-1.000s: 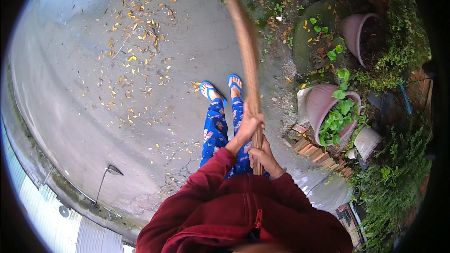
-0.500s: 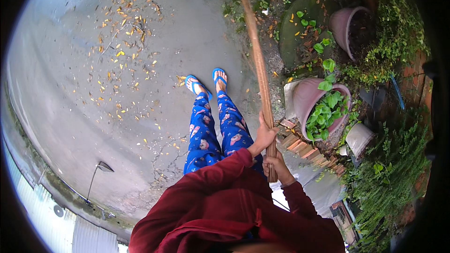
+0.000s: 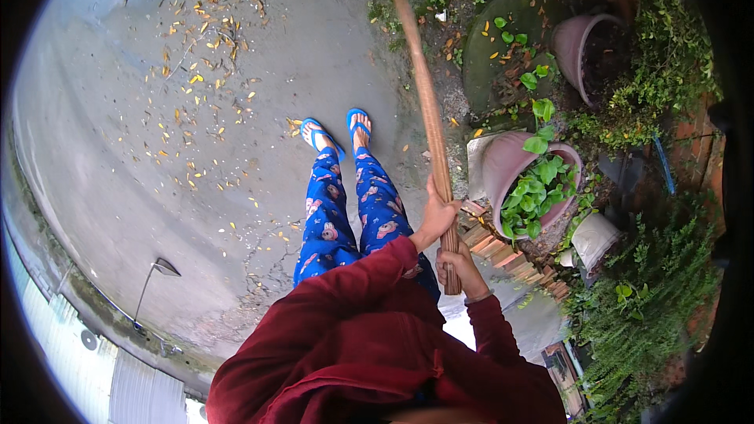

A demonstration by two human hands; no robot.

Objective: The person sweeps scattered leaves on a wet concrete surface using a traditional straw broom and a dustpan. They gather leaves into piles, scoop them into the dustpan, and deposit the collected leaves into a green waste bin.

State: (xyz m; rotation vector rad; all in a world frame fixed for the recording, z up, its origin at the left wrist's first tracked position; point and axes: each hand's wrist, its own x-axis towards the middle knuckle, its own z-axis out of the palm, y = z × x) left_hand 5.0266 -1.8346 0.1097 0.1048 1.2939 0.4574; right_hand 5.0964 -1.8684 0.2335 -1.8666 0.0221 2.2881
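Observation:
A long brown broom [image 3: 426,94] slants across the middle of the view, its streaked shaft running from my hands up to the top edge. Its far end is dark and partly cut off there. My left hand [image 3: 437,218] wraps round the shaft from the left. Just below it, my right hand [image 3: 462,268] grips the same shaft near its butt end, which sticks out a little beneath the fingers. Several yellow and brown fallen leaves [image 3: 196,78] lie scattered on the grey concrete ground [image 3: 314,47] ahead and to the left.
My feet in blue flip-flops [image 3: 320,137] stand on the concrete. Along the right are a pink pot [image 3: 503,165] with green leaves, another pink pot [image 3: 572,51], a white pot [image 3: 594,239], stacked bricks [image 3: 510,259], a mossy round slab [image 3: 499,55] and bushes [image 3: 628,330].
The broom's far end has swung slightly to the left. Both hands keep their hold on it. The whole scene has shifted a little leftward.

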